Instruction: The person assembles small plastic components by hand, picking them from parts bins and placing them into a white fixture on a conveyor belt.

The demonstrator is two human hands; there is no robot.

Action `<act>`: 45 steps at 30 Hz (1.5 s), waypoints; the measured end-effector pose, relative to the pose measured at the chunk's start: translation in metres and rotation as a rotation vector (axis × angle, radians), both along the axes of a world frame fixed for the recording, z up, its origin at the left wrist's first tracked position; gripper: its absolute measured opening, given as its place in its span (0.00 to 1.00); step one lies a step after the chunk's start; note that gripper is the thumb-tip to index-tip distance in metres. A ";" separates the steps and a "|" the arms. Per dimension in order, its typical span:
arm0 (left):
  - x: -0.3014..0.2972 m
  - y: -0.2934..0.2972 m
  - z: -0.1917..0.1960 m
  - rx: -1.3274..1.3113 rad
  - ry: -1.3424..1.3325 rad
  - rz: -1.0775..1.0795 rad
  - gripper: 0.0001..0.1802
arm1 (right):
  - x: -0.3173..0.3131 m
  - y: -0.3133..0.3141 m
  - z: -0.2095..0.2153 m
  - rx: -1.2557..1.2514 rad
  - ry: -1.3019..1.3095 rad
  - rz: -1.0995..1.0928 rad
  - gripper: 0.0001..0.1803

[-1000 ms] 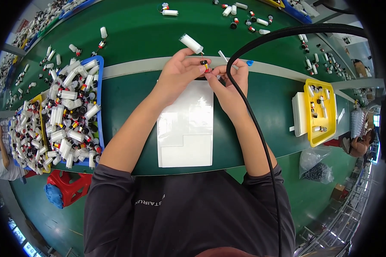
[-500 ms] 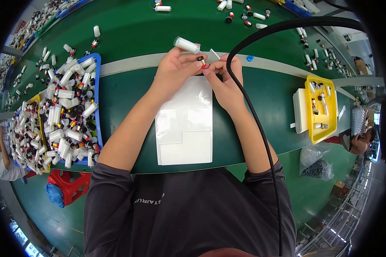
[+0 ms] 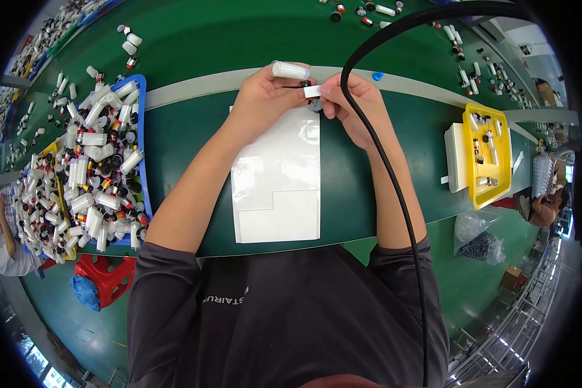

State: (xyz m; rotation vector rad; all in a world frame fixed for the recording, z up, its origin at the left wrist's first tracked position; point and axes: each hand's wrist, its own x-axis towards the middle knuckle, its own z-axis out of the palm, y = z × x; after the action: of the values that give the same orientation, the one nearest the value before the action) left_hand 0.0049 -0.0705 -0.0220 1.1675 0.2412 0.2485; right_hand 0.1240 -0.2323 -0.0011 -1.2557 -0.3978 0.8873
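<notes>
My left hand [image 3: 257, 107] is closed around a translucent white plastic tube [image 3: 291, 70], which lies across its fingers. Its thumb and fingertips also pinch a small part with a black end [image 3: 306, 83], mostly hidden behind a white label. My right hand [image 3: 361, 110] pinches that small white sticker label [image 3: 312, 92] by its right end, with the label lying against the small part. A clear, round piece shows just under the label. Below both hands, a glossy white label sheet [image 3: 278, 220] lies on the green table, a stepped edge crossing its lower part.
A blue bin [image 3: 147, 142] heaped with tubes and small parts stands at left, a yellow bin beyond it. On the right sits a yellow tray [image 3: 470, 158] with a few parts. A black cable [image 3: 394, 181] arches past my right hand. Parts lie scattered on the green belt [image 3: 226, 39].
My right hand has moved slightly right and brought the white label flat against the small part. My left hand still holds the tube, now turned more level. The view has shifted slightly.
</notes>
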 end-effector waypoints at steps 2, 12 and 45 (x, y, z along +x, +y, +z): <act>0.000 -0.001 0.001 0.004 0.018 -0.001 0.21 | -0.001 0.003 -0.001 -0.011 0.029 0.027 0.04; -0.003 0.001 0.003 0.048 0.028 -0.026 0.21 | -0.012 0.008 -0.006 -0.064 -0.064 -0.048 0.04; 0.002 0.040 0.039 -0.009 0.086 0.209 0.24 | -0.036 -0.008 0.020 -0.079 -0.457 -0.144 0.10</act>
State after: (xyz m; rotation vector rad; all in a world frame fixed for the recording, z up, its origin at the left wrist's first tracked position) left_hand 0.0067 -0.0306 0.0175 1.1455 0.4403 0.3807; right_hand 0.0881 -0.2398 0.0189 -1.5415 -0.6283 0.4920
